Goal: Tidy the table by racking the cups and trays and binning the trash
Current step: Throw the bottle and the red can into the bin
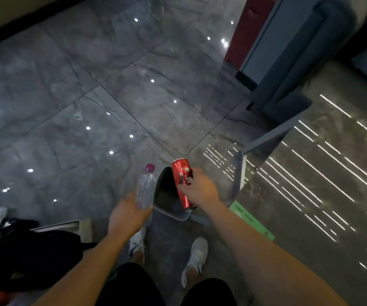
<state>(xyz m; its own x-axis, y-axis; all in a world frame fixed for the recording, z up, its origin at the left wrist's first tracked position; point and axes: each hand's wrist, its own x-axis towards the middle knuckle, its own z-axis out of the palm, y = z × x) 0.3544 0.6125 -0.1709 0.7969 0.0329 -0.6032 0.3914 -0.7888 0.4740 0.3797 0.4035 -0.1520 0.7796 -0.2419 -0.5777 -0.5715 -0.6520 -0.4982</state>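
Observation:
A grey trash bin (171, 214) stands on the floor just ahead of my feet, its mouth open. My right hand (200, 188) grips a red drink can (181, 173) and holds it over the bin's opening. My left hand (126, 212) holds a clear plastic bottle (145, 191) with a purple cap by its lower end, just left of the bin's rim. The bottle looks empty and points away from me.
A glossy marble table (310, 195) fills the right side, its corner close to the bin. A green card (250, 219) lies at its near edge. Dark clothing (30, 257) sits piled on a seat at lower left. A blue-grey sofa (299, 62) stands at the upper right.

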